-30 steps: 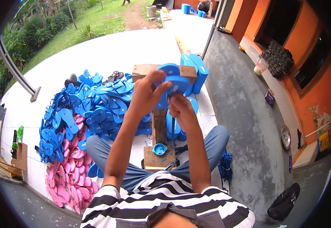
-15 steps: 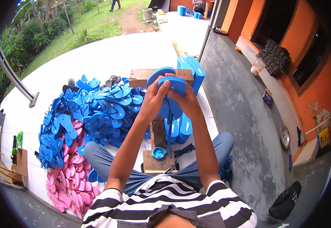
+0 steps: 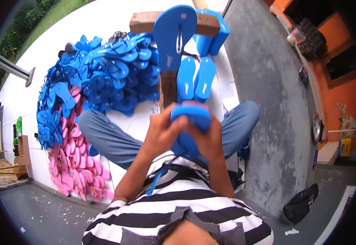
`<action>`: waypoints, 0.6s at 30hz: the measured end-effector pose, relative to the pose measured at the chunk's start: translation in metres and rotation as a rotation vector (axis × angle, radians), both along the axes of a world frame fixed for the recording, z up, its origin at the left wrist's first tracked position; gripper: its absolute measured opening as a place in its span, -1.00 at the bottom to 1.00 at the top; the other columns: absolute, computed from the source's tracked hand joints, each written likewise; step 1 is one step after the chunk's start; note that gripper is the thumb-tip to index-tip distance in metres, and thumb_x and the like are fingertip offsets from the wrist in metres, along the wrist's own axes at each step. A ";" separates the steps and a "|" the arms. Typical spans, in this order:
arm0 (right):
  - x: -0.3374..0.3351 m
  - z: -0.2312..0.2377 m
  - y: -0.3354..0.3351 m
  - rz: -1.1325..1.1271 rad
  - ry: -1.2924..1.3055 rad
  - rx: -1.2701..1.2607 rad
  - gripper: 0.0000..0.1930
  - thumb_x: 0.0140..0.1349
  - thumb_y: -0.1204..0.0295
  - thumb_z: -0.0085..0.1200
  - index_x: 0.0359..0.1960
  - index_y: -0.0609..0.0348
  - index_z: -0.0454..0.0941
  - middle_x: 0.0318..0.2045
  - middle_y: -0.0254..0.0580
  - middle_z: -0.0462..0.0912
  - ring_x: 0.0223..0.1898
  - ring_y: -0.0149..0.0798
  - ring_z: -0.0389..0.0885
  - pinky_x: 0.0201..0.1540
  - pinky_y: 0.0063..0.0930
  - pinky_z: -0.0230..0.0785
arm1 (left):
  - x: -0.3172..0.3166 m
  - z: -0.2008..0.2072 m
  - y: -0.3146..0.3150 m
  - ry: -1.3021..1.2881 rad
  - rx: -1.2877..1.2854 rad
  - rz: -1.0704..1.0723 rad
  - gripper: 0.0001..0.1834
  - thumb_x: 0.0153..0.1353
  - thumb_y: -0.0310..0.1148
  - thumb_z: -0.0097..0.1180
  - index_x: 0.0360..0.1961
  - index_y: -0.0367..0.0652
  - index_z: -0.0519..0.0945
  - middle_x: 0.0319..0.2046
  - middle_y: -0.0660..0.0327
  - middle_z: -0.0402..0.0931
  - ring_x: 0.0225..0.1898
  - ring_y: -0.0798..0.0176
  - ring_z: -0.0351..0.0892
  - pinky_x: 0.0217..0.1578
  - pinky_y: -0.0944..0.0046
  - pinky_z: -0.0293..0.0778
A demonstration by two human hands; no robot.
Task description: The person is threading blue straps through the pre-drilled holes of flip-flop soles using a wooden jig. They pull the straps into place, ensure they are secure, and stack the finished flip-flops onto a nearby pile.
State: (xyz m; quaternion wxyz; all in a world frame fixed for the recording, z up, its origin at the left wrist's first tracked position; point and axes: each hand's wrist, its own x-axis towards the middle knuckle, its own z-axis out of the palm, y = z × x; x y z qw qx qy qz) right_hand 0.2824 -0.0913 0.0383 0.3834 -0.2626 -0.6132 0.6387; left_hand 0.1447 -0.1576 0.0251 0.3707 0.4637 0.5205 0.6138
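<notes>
White floor tiles spread across the view from nine to twelve o'clock, a strip of grass lies beyond them towards eleven, and an orange wall rises at two. Grey concrete flooring runs between the tiles and that wall, with a black cap lying at four.

Near the centre, just in front of the striped shirt, a blue sole is held up between both hands. The left hand grips it from the nine o'clock side, thumb laid across its lower edge; the right hand clasps it from three. Each grip is narrow, closed around the foam. More blue shows between the palms below it, too blurred to tell whether it is the same piece. A thin blue strip lies over the shirt towards seven.

At twelve stands a wooden crossbar on a post, with a mounted sole resting against its front. Two rows of blue soles sit just beside the post at one o'clock. Blue sandals form a heap at ten, while pink sandals overlap at eight, touching the heap's lower edge.
</notes>
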 end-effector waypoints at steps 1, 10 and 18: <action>-0.008 -0.013 0.008 -0.018 -0.049 -0.068 -0.57 0.20 0.36 0.32 0.06 0.25 0.50 -0.10 -0.12 0.64 -0.06 -0.24 0.62 0.08 -0.36 0.42 | -0.003 -0.012 0.011 -0.092 -0.095 0.017 -0.59 0.37 -0.04 0.09 -0.15 -0.24 0.58 -0.54 0.31 0.44 -0.50 0.43 0.33 -0.49 0.38 0.27; -0.030 -0.092 0.008 -0.347 -0.692 0.744 -0.31 -0.04 0.20 0.45 0.05 0.20 0.32 -0.07 -0.01 0.41 0.07 0.06 0.40 -0.04 -0.13 0.39 | -0.042 -0.085 0.043 0.161 -0.478 0.118 -0.55 0.43 -0.05 0.02 -0.05 -0.27 0.61 -0.44 0.25 0.60 -0.43 0.49 0.43 -0.42 0.39 0.38; -0.039 -0.123 0.007 0.068 -0.780 0.660 -0.80 0.26 0.32 0.14 -0.31 0.19 0.47 -0.40 -0.08 0.54 -0.30 0.01 0.60 -0.27 -0.10 0.43 | -0.057 -0.097 0.038 0.338 -0.365 0.093 -0.63 0.30 -0.13 0.21 -0.11 -0.26 0.62 -0.44 0.17 0.65 -0.39 0.45 0.55 -0.33 0.35 0.47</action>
